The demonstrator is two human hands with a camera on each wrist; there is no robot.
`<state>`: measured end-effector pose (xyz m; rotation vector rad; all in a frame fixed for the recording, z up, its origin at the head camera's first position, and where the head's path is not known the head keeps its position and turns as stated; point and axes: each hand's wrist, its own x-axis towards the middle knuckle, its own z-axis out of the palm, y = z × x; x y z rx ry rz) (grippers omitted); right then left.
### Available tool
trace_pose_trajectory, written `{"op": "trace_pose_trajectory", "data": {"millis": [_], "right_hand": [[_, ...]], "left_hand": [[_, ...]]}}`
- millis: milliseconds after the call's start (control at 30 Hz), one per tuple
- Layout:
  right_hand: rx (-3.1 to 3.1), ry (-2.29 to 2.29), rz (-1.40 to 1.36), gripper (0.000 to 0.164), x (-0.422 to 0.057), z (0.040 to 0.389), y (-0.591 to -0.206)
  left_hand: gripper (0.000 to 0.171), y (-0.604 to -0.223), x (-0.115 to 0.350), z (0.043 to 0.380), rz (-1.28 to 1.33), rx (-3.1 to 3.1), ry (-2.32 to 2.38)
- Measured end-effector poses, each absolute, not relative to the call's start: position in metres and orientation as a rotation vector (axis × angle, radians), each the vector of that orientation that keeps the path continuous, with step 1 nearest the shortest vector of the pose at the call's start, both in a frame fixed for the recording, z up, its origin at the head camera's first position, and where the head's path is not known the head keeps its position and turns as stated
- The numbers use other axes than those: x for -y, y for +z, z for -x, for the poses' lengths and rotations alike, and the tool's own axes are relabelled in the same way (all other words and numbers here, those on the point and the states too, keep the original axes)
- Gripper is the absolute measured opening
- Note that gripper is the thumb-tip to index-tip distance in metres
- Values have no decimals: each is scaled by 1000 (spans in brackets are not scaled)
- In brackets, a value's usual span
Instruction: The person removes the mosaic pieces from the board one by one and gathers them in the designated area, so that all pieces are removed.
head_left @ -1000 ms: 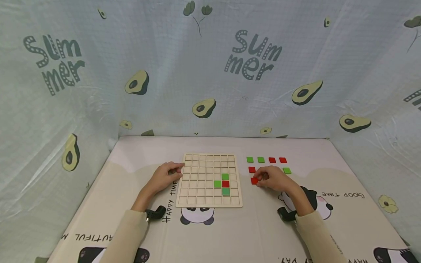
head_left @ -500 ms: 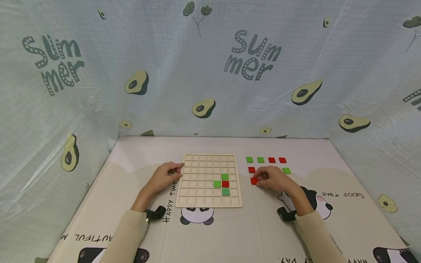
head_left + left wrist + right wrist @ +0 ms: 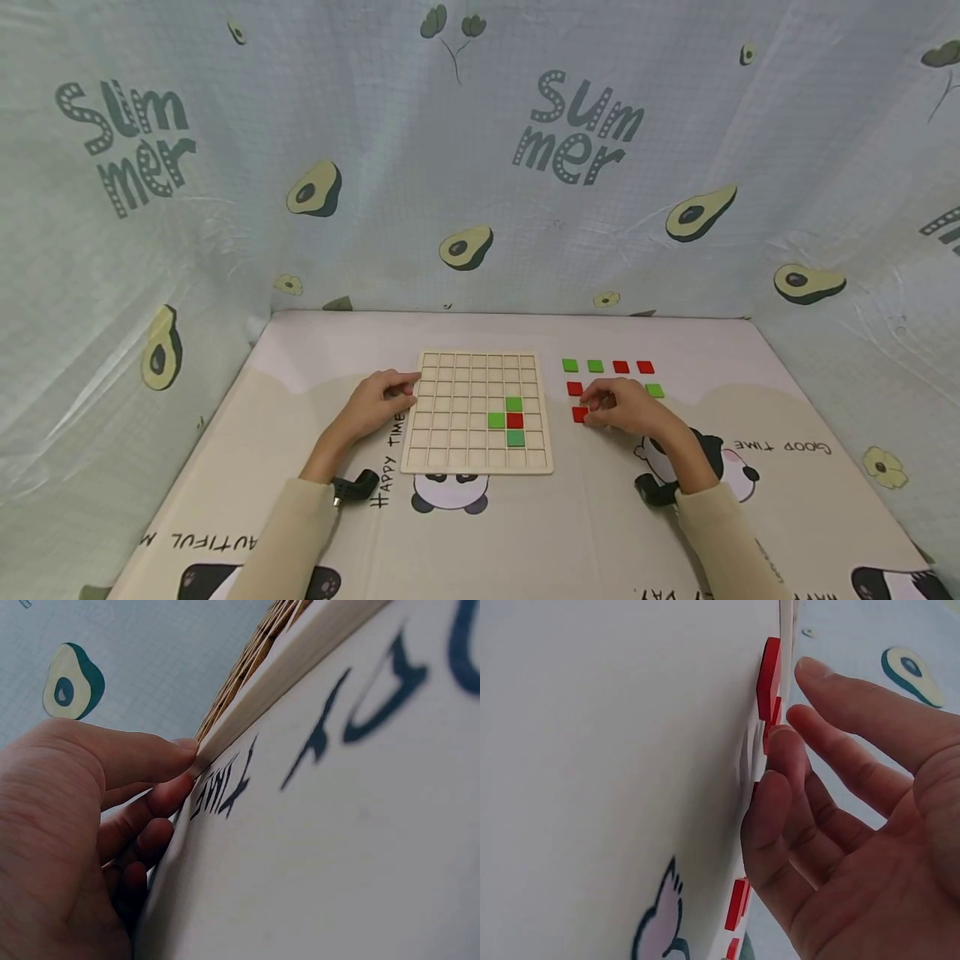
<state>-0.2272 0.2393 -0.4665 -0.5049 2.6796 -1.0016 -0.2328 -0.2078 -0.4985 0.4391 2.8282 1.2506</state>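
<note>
A pale wooden grid board (image 3: 452,427) lies on the table, holding several green tiles around one red tile (image 3: 514,421) in its squares. My left hand (image 3: 375,400) touches the board's left edge with thumb and fingertips; the left wrist view shows the thumb tip (image 3: 187,751) right against that edge. Off the board's right side, my right hand (image 3: 624,408) hovers at a loose red tile (image 3: 580,414). The right wrist view shows a gap between the thumb (image 3: 817,673) and the nearest red tile (image 3: 769,679), with the other fingers (image 3: 769,802) loosely bent and nothing between them.
Behind the right hand stands a row of loose tiles, two green and two red (image 3: 621,367). Another red tile (image 3: 574,389) and a green tile (image 3: 655,391) lie either side of that hand, which hides the spots between. A printed cloth (image 3: 480,283) hangs behind the table.
</note>
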Motion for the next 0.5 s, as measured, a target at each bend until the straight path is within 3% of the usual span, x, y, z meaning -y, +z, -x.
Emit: {"op": "trace_pose_trajectory", "data": {"millis": [500], "right_hand": [[-2706, -1024, 529, 19, -230, 225, -460]], "left_hand": [[46, -498, 208, 232, -448, -2831, 1242]]}}
